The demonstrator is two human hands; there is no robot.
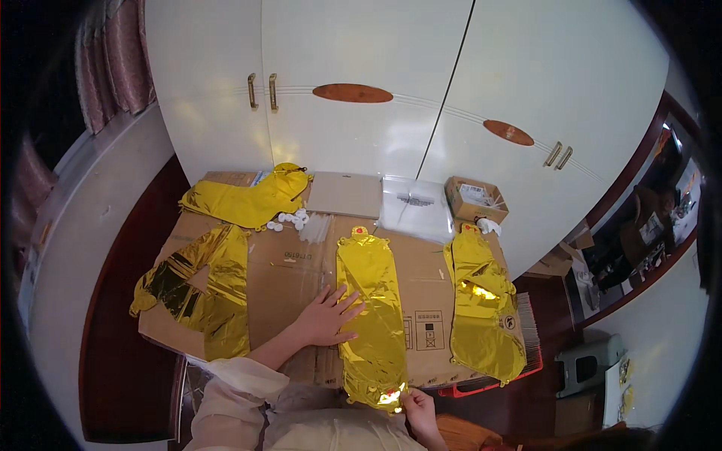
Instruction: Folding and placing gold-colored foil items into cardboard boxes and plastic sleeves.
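A flat, uninflated gold foil balloon (pixel 374 301) lies lengthwise in front of me on brown cardboard. My left hand (pixel 323 319) rests on its left side with the fingers spread. At the balloon's near end, which hangs past the cardboard's front edge, my right hand (pixel 421 413) is closed in a pinch on its lower right corner. Other flat gold foil pieces lie around: one with a bent shape (pixel 226 289) to the left, one folded over (pixel 244 201) at the back left, and another (pixel 487 342) to the right.
The cardboard sheet (pixel 289 282) covers the table. Along its back are small white rolls (pixel 292 219), clear plastic strips (pixel 316 228), a clear plastic bag (pixel 415 210) and a small carton (pixel 475 197). White cabinets (pixel 361 45) stand behind. A red-rimmed crate (pixel 532 361) is at the right edge.
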